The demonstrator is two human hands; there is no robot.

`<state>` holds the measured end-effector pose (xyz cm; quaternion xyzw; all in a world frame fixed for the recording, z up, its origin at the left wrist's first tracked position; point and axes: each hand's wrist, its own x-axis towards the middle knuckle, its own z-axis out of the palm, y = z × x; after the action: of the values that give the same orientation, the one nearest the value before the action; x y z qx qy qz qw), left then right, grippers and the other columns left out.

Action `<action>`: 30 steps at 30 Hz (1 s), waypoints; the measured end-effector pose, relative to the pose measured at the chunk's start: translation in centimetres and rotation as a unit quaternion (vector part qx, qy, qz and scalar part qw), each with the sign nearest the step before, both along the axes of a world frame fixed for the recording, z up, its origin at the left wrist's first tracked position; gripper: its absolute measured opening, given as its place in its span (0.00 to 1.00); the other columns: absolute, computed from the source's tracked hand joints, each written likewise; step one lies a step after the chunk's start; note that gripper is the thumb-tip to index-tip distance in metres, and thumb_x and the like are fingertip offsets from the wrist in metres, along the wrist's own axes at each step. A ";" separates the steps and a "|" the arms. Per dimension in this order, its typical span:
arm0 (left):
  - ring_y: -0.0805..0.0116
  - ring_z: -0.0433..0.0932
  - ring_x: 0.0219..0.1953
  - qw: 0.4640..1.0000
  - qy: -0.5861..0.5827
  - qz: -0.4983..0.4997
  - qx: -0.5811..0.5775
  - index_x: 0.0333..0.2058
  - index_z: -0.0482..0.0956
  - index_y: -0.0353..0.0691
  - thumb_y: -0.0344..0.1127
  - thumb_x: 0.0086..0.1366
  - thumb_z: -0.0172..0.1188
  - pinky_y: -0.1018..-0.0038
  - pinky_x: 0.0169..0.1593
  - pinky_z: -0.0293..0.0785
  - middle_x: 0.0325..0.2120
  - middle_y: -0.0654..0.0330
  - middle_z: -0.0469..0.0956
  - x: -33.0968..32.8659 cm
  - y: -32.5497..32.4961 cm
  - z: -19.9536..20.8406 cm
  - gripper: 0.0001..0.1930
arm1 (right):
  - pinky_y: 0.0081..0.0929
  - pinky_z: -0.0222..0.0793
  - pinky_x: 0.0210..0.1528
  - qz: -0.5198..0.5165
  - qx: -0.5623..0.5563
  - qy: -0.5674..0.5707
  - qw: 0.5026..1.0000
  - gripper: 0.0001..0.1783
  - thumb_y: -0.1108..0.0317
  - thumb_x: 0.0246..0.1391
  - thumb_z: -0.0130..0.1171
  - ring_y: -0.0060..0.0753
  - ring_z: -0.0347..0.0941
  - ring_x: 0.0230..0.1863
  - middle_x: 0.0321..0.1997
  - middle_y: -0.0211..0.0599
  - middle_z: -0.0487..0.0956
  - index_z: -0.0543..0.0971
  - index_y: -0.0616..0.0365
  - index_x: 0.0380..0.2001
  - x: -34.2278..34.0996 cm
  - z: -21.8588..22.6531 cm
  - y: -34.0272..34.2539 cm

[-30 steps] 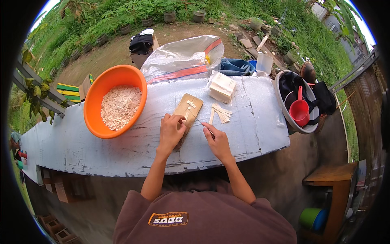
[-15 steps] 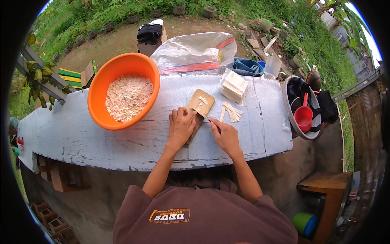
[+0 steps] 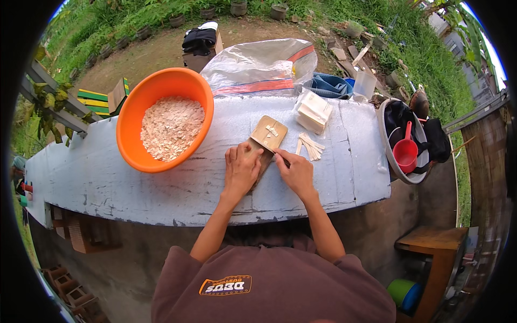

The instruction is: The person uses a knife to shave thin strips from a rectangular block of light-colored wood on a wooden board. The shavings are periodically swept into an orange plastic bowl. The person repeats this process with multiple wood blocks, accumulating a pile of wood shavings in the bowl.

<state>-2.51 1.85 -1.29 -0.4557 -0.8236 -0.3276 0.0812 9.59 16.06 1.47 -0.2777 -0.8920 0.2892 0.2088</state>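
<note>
My right hand is closed round the dark handle of a knife. The knife's thin blade lies slantwise across a small wooden cutting board. Several pale cut pieces rest on the board beyond the blade. My left hand is at the board's left side, fingers bent and pressed together near the blade; what they pin is hidden. Right of the board, several pale flat strips lie fanned out. Behind them sits a clear plastic packet with a stack of similar pale pieces.
A large orange basin of pale chips stands left on the silvery table. A clear plastic sack and blue cloth lie along the back. At the right edge, a grey tub holds a red dipper.
The knife has shifted slightly on the board, its blade lying a little flatter. Both hands stay in nearly the same place, and the whole view has moved slightly.
</note>
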 end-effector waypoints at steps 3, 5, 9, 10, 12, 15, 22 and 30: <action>0.58 0.68 0.54 1.000 -0.003 0.002 0.004 0.49 0.86 0.49 0.34 0.63 0.66 0.58 0.65 0.61 0.50 0.58 0.71 0.0 -0.1 -0.1 0.15 | 0.43 0.75 0.34 -0.002 -0.041 -0.066 0.997 0.14 0.56 0.65 0.61 0.48 0.83 0.31 0.30 0.44 0.85 0.89 0.41 0.49 1.1 1.5 -0.2; 0.57 0.67 0.55 1.000 -0.012 0.005 -0.004 0.48 0.87 0.47 0.32 0.64 0.65 0.58 0.64 0.62 0.51 0.59 0.72 0.2 -0.3 -0.1 0.13 | 0.43 0.75 0.35 0.002 -0.044 -0.068 0.997 0.14 0.56 0.65 0.61 0.49 0.83 0.32 0.31 0.45 0.86 0.89 0.41 0.49 1.9 1.8 -0.5; 0.57 0.67 0.56 1.000 -0.011 0.007 -0.002 0.48 0.88 0.48 0.32 0.64 0.65 0.58 0.63 0.62 0.52 0.60 0.72 0.4 -0.6 -0.1 0.13 | 0.43 0.75 0.35 0.005 -0.038 -0.060 0.997 0.14 0.56 0.66 0.60 0.50 0.83 0.32 0.31 0.45 0.86 0.89 0.42 0.48 2.3 1.7 -0.4; 0.57 0.67 0.56 1.000 -0.016 0.004 -0.002 0.48 0.88 0.48 0.32 0.64 0.65 0.59 0.63 0.62 0.53 0.60 0.73 0.4 -0.6 0.0 0.14 | 0.43 0.75 0.35 0.005 -0.036 -0.054 0.998 0.14 0.56 0.66 0.60 0.50 0.83 0.32 0.31 0.45 0.86 0.88 0.43 0.48 2.2 1.5 -0.4; 0.57 0.67 0.57 1.000 -0.025 -0.002 -0.002 0.49 0.88 0.50 0.32 0.64 0.65 0.59 0.62 0.62 0.53 0.60 0.73 0.5 -0.7 0.2 0.15 | 0.43 0.76 0.35 0.003 -0.032 -0.042 0.999 0.14 0.56 0.66 0.60 0.50 0.83 0.32 0.31 0.44 0.86 0.88 0.44 0.48 1.8 1.1 -0.3; 0.57 0.67 0.57 1.000 -0.016 -0.002 -0.004 0.50 0.88 0.51 0.32 0.64 0.65 0.59 0.62 0.62 0.54 0.60 0.73 0.5 -0.8 0.1 0.16 | 0.43 0.76 0.35 0.007 0.001 -0.009 1.000 0.14 0.56 0.66 0.60 0.50 0.83 0.32 0.31 0.44 0.86 0.88 0.45 0.48 0.6 0.1 -0.1; 0.58 0.67 0.57 1.000 -0.019 0.001 -0.006 0.48 0.88 0.49 0.33 0.63 0.66 0.60 0.66 0.60 0.54 0.59 0.73 0.4 -1.2 -0.2 0.14 | 0.41 0.76 0.35 -0.001 -0.038 -0.043 0.998 0.13 0.56 0.65 0.61 0.47 0.83 0.32 0.32 0.43 0.86 0.89 0.43 0.48 1.8 1.4 -1.0; 0.56 0.66 0.59 1.000 -0.023 -0.016 0.009 0.47 0.88 0.46 0.31 0.63 0.65 0.58 0.64 0.61 0.57 0.58 0.73 0.5 -1.3 0.2 0.13 | 0.38 0.77 0.36 0.008 -0.010 -0.014 1.000 0.13 0.55 0.66 0.62 0.45 0.84 0.33 0.33 0.42 0.87 0.89 0.42 0.48 0.1 -0.4 -0.9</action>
<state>-2.03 0.59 -1.12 -0.4606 -0.8149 -0.3465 0.0614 9.74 15.15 1.08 -0.2771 -0.8938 0.2960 0.1916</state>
